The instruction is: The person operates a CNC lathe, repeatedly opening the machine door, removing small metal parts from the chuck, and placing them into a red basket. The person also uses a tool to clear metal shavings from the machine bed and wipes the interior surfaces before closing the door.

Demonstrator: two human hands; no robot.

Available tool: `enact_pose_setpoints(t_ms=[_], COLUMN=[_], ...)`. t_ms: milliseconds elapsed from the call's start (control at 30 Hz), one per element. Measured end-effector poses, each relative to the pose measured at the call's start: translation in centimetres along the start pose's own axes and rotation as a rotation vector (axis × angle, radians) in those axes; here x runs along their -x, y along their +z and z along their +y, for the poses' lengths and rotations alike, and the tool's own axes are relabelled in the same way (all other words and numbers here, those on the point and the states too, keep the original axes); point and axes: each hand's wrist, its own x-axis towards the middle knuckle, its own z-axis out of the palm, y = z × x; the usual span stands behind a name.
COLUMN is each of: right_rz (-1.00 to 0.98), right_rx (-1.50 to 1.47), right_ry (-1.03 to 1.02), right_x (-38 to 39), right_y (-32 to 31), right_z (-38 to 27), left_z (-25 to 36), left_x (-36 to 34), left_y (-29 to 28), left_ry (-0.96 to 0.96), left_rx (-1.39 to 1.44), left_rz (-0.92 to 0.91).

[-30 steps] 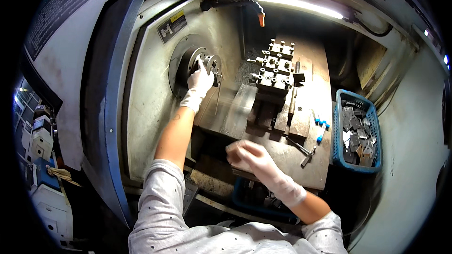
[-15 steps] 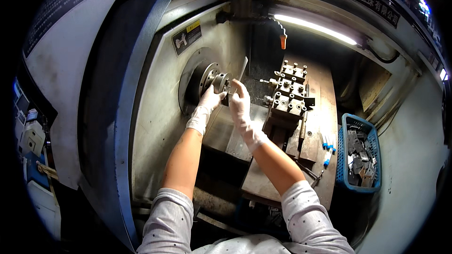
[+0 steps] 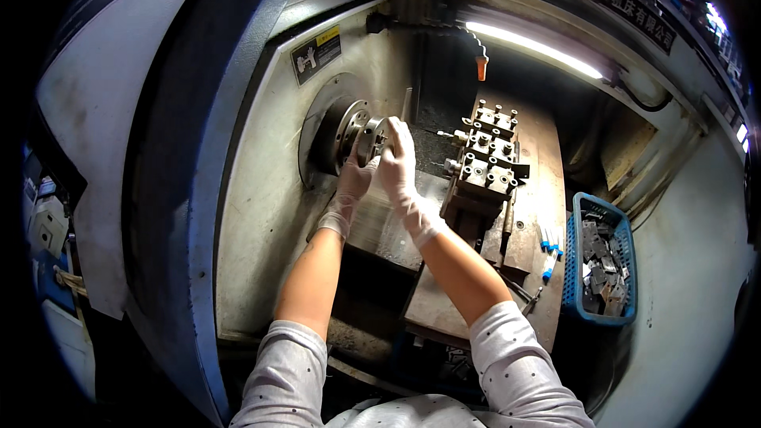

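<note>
Both my hands wear thin white gloves and are at the lathe spindle. A round metal collar (image 3: pixel 368 143) sticks out from the stepped dark chuck (image 3: pixel 336 133) on the machine's inner left wall. My left hand (image 3: pixel 353 184) grips the collar from below, its thumb side at the lower edge. My right hand (image 3: pixel 399 160) lies along the collar's right side, fingers pressed together and curving round its rim. A thin upright bar (image 3: pixel 408 103) shows just above the right fingertips; whether it touches them I cannot tell. The right palm hides part of the collar's front face.
To the right stands a tool post block (image 3: pixel 490 150) with several bolts and protruding tools. Small blue-ended tools (image 3: pixel 549 254) lie on the brown slide (image 3: pixel 539 190). Farther right sits a blue plastic basket (image 3: pixel 569 269) of metal pieces. An orange-tipped coolant hose (image 3: pixel 482 69) hangs behind.
My right hand has moved left and up against the collar; its fingers were raised and curled before. My left hand has shifted slightly right and lower. The bar looks darker and more upright.
</note>
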Motion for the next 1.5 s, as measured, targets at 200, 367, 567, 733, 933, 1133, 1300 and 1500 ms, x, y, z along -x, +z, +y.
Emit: enact_pose_setpoints(t_ms=[200, 367, 567, 733, 933, 1133, 1300, 1500], right_rz=[-0.494, -0.334, -0.120, -0.127, -0.184, -0.240, -0.215, -0.130], right_rx=[0.322, 0.188, -0.253, -0.501, -0.270, -0.077, 0.085, 0.123], right_ry=[0.286, 0.435, 0.947, 1.382, 1.068, 1.004, 1.043, 1.003], right_x=[2.6, 4.1, 8.1, 8.3, 8.9, 10.5, 10.2, 9.6], right_y=[-1.5, -1.6, -0.4, -1.1, -1.3, -0.2, 0.6, 0.0], right_z=[5.8, 3.2, -1.3, -3.3, -1.2, 0.4, -0.9, 1.1], left_z=[1.1, -0.6, 0.2, 3.0, 7.5, 7.7, 1.6, 3.3], left_x=[0.0, -0.1, -0.5, -0.8, -3.1, -7.7, -8.9, -3.5], left_y=[0.2, -0.7, -0.9, -0.5, 1.6, 3.7, 1.9, 3.2], left_ry=[0.005, -0.121, -0.029, -0.249, 0.100, 0.231, 0.221, 0.498], left_rx=[-0.328, -0.309, -0.372, -0.710, -1.214, -1.650, -1.492, -1.005], left_rz=[0.032, 0.056, 0.058, 0.093, 0.096, -0.428, -0.205, 0.282])
